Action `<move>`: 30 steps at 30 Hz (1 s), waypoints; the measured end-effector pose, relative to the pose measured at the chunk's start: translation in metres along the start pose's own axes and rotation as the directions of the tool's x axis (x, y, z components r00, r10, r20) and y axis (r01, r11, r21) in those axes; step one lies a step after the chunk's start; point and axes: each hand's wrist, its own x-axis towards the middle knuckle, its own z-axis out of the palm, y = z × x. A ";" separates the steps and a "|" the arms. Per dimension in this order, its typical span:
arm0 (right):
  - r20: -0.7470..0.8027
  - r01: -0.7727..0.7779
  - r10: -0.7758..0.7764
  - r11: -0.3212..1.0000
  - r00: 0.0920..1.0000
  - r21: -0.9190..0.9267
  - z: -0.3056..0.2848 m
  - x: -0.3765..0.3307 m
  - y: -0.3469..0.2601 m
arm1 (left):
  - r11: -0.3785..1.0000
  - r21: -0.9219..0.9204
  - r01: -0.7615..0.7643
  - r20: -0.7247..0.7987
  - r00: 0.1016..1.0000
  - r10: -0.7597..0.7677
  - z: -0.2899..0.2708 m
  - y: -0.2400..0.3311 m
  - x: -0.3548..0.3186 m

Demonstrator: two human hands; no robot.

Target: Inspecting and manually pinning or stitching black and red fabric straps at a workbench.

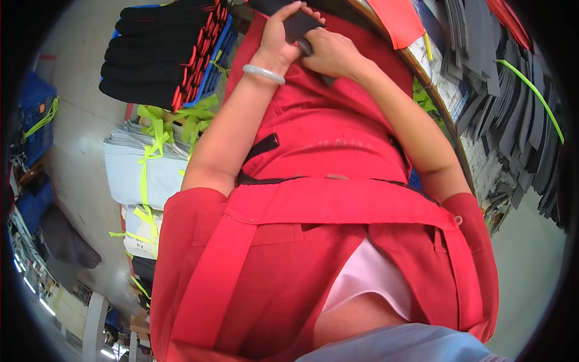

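Both my hands meet at the top middle, over the lap of my red apron [338,120]. A dark grey fabric piece [300,26] lies in my left hand [280,37], whose thumb and fingers close around it. My right hand [330,53] is curled against the same piece, its fingers bent and partly hidden. A bit of dark material pokes out by its fingertips, and another below the palm; whether these belong to the one piece I cannot tell. A pale bangle [263,74] circles my left wrist.
Left of me, folded black pieces with red edges [157,54] fill a blue crate [214,63]. Below stand pale bundles [142,172] tied with yellow-green strips. On the right, a worktable [443,102] carries stacks of grey fabric strips [512,102] and a red-orange piece [398,23].
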 end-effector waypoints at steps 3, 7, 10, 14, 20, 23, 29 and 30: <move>0.220 0.030 -0.010 0.996 0.976 -0.085 -0.009 0.015 0.007 | 0.995 -0.029 0.090 -0.038 0.995 -0.092 0.001 -0.002 0.001; -0.130 0.411 -0.394 0.901 0.910 0.138 0.001 -0.038 0.010 | 0.989 -0.122 0.078 0.023 0.997 -0.076 -0.004 0.013 -0.008; -0.235 0.289 -0.285 0.957 0.929 -0.020 0.007 -0.048 0.002 | 0.918 -0.305 0.256 0.160 0.963 -0.215 -0.003 0.009 -0.010; -0.174 0.125 -0.150 0.981 0.973 -0.146 0.014 -0.004 0.025 | 0.958 -0.146 0.246 0.047 0.969 -0.241 0.014 -0.015 -0.012; -0.227 0.257 -0.314 0.934 0.922 -0.249 0.019 -0.041 0.016 | 0.993 0.076 0.095 -0.014 0.995 -0.094 0.003 0.016 -0.024; -0.242 0.203 -0.279 0.933 0.929 -0.296 0.022 -0.020 0.032 | 0.981 0.173 0.082 -0.054 0.996 -0.073 0.007 -0.003 -0.013; -0.118 0.211 -0.250 0.940 0.961 -0.269 0.021 -0.004 0.018 | 0.989 0.091 0.118 -0.048 0.992 -0.114 -0.003 0.003 -0.013; -0.268 0.279 -0.304 0.952 0.914 -0.129 0.023 -0.021 0.008 | 0.990 0.034 0.139 0.005 0.990 -0.139 -0.010 0.012 -0.016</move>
